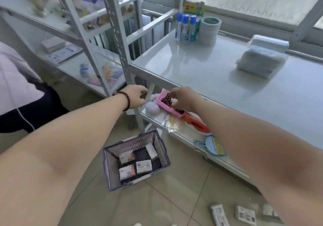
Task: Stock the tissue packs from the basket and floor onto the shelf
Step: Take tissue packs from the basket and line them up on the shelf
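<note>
From the head view, both bare arms stretch toward the lower tier of the grey metal shelf [206, 136]. The left hand [135, 97] curls its fingers by the upright post at about eleven o'clock from the basket; whether it pinches anything cannot be told. The right hand [183, 99] hovers, fingers bent down, over the pink plastic tray of dark red beads [167, 106], holding no pack that shows.

The small white tissue packs [134, 164] lie in the purple mesh plastic basket [111, 171] on the tiled floor, and more loose tissue packs [245, 215] lie on the floor at five o'clock from it. So stocking looks barely begun, or room is being made on the lower tier.

Next, a hand likely drops to six o'clock into the basket. The wide white upper shelf top [201, 71] offers open room; the lower tier is crowded, with its shelf edge just overhead.
</note>
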